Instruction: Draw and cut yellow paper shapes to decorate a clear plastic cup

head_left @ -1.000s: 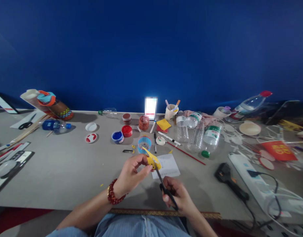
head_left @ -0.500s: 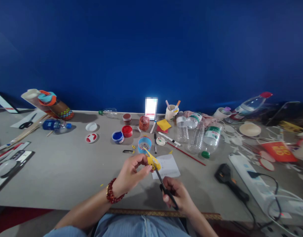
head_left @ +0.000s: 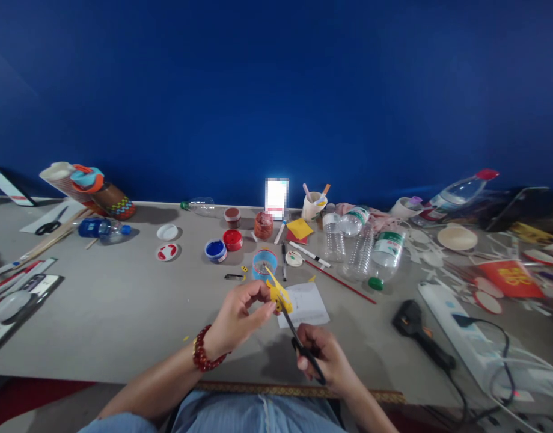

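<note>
Between the thumb and fingers of my left hand is a small yellow paper piece with dark markings. My right hand grips black-handled scissors, whose blades reach up to the yellow paper. A thin yellow strip sticks out beyond the piece, toward a blue-rimmed round container. Under and beside the blades lies a white sheet of paper. Small yellow scraps rest near a dark, narrow tool left of the container.
Blue paint and red paint jars stand behind my hands. Clear plastic bottles and a red paintbrush are to the right. A glue gun and white power strip with cables occupy the right front. A lit phone stands at the back.
The scissor blades look more closed on the yellow paper, and the thin strip has shifted slightly. Both hands stay nearly in place.
</note>
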Available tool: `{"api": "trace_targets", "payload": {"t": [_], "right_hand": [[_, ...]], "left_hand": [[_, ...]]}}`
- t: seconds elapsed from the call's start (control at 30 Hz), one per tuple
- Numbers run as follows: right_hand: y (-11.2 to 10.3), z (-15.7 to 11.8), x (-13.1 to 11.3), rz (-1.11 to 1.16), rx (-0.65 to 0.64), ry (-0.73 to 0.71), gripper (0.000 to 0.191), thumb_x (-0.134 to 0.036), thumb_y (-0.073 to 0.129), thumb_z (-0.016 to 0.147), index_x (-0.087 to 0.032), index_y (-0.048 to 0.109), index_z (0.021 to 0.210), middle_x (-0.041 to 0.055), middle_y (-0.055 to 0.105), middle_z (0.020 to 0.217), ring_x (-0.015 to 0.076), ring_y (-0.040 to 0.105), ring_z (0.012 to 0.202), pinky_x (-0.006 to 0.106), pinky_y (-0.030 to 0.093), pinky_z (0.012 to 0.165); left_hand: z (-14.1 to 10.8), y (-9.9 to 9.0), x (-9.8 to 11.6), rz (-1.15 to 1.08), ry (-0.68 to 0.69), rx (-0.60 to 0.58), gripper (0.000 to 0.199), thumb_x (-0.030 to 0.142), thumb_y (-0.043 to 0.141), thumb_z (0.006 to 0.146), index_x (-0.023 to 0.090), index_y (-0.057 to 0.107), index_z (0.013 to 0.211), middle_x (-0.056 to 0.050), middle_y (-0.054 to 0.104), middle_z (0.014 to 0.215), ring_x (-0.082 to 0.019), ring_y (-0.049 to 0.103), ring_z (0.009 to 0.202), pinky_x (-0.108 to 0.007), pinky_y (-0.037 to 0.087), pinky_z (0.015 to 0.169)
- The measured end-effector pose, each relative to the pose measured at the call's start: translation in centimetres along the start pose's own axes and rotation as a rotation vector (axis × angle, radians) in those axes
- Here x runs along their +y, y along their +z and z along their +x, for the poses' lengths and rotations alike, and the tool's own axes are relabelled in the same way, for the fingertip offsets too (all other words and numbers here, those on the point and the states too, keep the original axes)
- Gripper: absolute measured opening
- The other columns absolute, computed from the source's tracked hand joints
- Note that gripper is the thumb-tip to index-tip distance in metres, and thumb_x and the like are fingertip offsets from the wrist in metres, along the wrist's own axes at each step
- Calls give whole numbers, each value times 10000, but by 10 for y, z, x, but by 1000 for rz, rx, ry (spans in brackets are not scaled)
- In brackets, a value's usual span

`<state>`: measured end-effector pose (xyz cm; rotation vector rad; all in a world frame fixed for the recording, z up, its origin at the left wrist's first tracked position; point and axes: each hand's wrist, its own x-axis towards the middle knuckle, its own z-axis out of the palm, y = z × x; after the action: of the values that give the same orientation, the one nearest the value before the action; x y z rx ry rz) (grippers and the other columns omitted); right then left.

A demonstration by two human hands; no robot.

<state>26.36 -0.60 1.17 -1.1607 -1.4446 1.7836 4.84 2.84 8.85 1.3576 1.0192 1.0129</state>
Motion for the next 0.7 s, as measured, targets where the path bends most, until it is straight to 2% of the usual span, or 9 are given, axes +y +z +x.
{"api": "trace_targets", "payload": {"t": [0.17,0.33,0.7], "right_hand": [[-1,0,3,-17,2,-26,659,-790,686,562,-219,366,646,-65,426,489,63,348,406,195,235,397],[-2,-1,5,-22,9,-4,666,-799,689,543,-219,381,660,-67,424,479,66,333,410,198,228,403],[-4,0,2,-62,16,-40,651,-790,686,560,-210,400,641,-72,376,499,63,308,420,200,209,404]], "left_hand": [[0,-1,-1,29,5,-4,131,242,589,855,153,567,762,-42,666,771,-150,600,742,-235,452,706],[0,-2,-3,38,-24,15,120,235,598,843,155,562,760,-34,652,758,-139,578,701,-211,435,631],[0,-1,-3,-15,-5,-7,111,240,591,854,150,575,791,-46,634,778,-148,573,732,-234,451,682]]}}
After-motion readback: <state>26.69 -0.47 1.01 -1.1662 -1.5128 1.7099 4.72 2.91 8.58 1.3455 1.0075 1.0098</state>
